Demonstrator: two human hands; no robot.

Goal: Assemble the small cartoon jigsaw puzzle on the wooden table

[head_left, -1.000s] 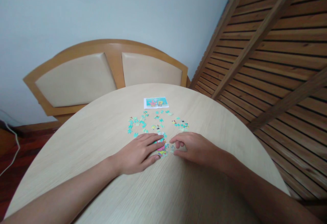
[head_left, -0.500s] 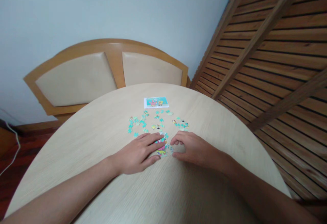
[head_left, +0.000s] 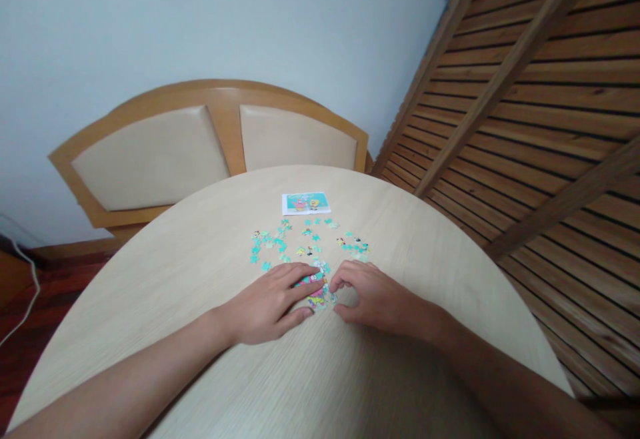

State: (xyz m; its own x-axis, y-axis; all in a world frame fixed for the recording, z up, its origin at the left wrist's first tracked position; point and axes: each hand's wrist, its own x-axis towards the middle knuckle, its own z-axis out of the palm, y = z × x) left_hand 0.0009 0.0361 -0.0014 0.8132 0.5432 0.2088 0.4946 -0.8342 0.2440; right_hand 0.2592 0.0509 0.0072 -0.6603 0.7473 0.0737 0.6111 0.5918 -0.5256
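A partly joined jigsaw puzzle with a pink figure, yellow and turquoise lies on the table in front of me. My left hand rests flat over its left side, fingers stretched out and hiding part of the picture. At the puzzle's right edge, my right hand curves its thumb and index finger around a small puzzle piece. That piece sits against the joined part; whether it is locked in cannot be made out.
Loose turquoise puzzle pieces lie beyond my left hand, and more loose pieces lie beyond my right. A picture sheet is farther back on the round table. A padded chair stands behind.
My right hand has shifted slightly left and nearer to me, and the small piece has moved against the joined puzzle. My left hand stays nearly in place.
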